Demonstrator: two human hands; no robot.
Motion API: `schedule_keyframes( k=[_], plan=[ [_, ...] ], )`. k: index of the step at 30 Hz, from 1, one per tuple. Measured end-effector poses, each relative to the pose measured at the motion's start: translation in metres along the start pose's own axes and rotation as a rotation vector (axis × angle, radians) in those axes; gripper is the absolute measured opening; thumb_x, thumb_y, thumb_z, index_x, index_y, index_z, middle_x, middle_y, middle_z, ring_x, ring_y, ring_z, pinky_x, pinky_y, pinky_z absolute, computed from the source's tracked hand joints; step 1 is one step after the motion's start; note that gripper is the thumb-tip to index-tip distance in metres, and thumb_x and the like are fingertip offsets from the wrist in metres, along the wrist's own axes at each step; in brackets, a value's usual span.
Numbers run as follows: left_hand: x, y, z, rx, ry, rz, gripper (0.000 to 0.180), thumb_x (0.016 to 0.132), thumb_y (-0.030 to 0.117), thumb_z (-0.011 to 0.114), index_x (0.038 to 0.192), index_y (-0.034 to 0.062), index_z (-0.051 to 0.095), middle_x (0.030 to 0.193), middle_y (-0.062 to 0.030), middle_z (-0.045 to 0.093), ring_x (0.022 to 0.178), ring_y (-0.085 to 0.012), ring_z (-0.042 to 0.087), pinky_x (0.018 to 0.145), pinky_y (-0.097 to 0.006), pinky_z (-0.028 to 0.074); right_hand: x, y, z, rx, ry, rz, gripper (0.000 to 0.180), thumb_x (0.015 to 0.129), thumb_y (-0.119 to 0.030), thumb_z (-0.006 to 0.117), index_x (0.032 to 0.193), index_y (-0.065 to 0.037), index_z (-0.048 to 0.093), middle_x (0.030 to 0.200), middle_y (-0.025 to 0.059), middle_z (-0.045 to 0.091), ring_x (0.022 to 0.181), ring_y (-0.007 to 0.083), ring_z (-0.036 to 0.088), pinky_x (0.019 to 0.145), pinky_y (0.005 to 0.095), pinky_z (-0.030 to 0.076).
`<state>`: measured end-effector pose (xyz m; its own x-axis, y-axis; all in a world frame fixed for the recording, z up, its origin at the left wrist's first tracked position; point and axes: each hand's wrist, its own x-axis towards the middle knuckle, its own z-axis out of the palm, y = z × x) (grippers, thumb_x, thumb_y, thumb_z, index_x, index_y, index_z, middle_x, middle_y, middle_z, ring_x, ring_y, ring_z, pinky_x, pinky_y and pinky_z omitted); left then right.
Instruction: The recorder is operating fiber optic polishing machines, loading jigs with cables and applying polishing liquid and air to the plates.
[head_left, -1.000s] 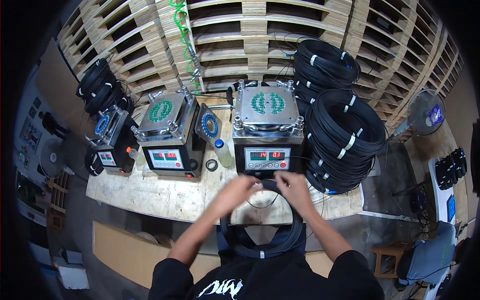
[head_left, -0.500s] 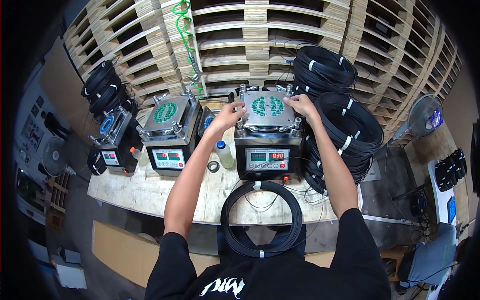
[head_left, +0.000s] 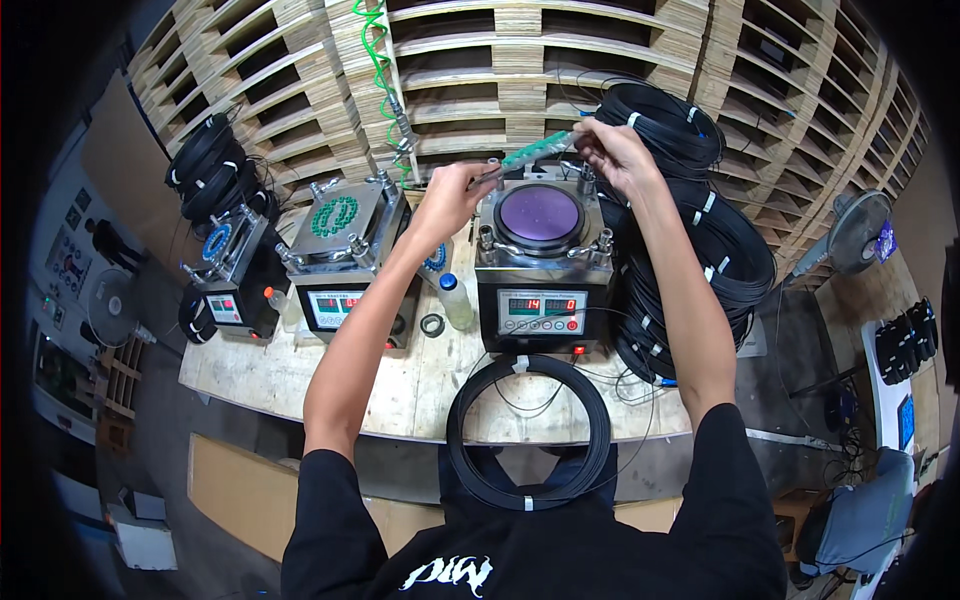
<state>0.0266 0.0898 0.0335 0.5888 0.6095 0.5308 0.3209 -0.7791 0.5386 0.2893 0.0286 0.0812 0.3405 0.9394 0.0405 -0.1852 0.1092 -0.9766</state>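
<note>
My left hand (head_left: 450,196) and my right hand (head_left: 617,155) are closed on opposite sides of a flat metal fixture plate (head_left: 541,149) set with green connectors. The plate is raised and tilted, seen nearly edge-on, above the back of a polishing machine (head_left: 542,262). Beneath it the machine's round purple polishing disc (head_left: 542,214) lies uncovered, with metal clamp posts at the corners. Red digits glow on the front panel. A coil of thin black cable (head_left: 456,430) overlaps the table's front edge, below the machine.
Left of this machine stand a second polishing machine (head_left: 335,250) with a green-studded plate and a third (head_left: 225,258) with blue pieces. A blue-capped bottle (head_left: 455,303) stands between. Large black cable coils (head_left: 738,275) crowd the right; wooden pallets (head_left: 540,60) rise behind.
Both hands have lifted the fixture plate up off the machine and tilted it, baring the purple disc. The digits on the machine's display have changed.
</note>
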Motion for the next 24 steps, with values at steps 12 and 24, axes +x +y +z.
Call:
schedule_keyframes(
  k=[12, 24],
  plan=[
    [-0.015, -0.049, 0.05, -0.028, 0.16, -0.104, 0.015, 0.091, 0.01, 0.065, 0.092, -0.005, 0.066, 0.07, -0.026, 0.056, 0.056, -0.0294, 0.05, 0.058, -0.039, 0.042, 0.054, 0.034, 0.044, -0.641, 0.224, -0.224, 0.044, 0.085, -0.036, 0.068, 0.063, 0.002, 0.064, 0.056, 0.0062, 0.062, 0.042, 0.0116, 0.053, 0.042, 0.0268, 0.04],
    [-0.011, -0.117, 0.068, -0.541, 0.158, -0.265, 0.023, 0.095, 0.018, 0.066, 0.101, -0.0032, 0.071, 0.077, 0.0064, 0.064, 0.068, -0.0015, 0.048, 0.062, -0.023, 0.041, 0.081, 0.073, 0.042, -1.001, -0.124, -0.644, 0.066, 0.085, 0.002, 0.047, 0.149, -0.011, 0.04, 0.099, 0.033, 0.065, 0.084, 0.0416, 0.065, 0.087, 0.0423, 0.05]
  ],
)
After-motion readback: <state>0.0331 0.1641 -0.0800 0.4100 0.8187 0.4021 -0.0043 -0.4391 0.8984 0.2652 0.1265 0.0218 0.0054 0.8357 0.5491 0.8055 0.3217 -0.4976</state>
